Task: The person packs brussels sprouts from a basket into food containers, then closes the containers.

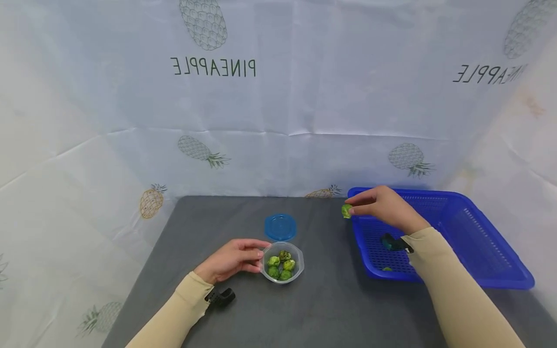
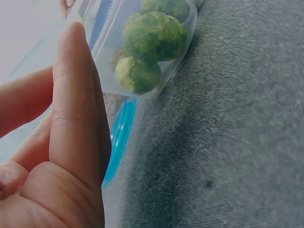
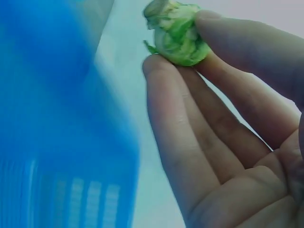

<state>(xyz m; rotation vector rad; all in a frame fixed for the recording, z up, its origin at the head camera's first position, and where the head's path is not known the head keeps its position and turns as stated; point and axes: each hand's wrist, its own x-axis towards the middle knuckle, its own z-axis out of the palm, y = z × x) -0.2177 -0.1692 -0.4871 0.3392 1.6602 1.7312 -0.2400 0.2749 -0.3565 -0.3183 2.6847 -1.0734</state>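
The right hand (image 1: 385,210) pinches a leafy, crinkled Brussels sprout (image 3: 180,38) beside the left rim of a perforated blue plastic basket (image 1: 483,241), its cut stem pointing up-left along its long axis in the right wrist view. The left hand's (image 1: 232,258) fingers, fairly straight, touch a clear bowl (image 1: 299,275) of rounded sprouts (image 1: 288,265). The right sleeve (image 1: 448,280) hides part of the basket.

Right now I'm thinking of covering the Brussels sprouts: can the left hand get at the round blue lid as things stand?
Probably yes: the round blue lid lies just beyond the clear plastic container, with nothing over it. The left hand touches that container, so it would likely leave it first.
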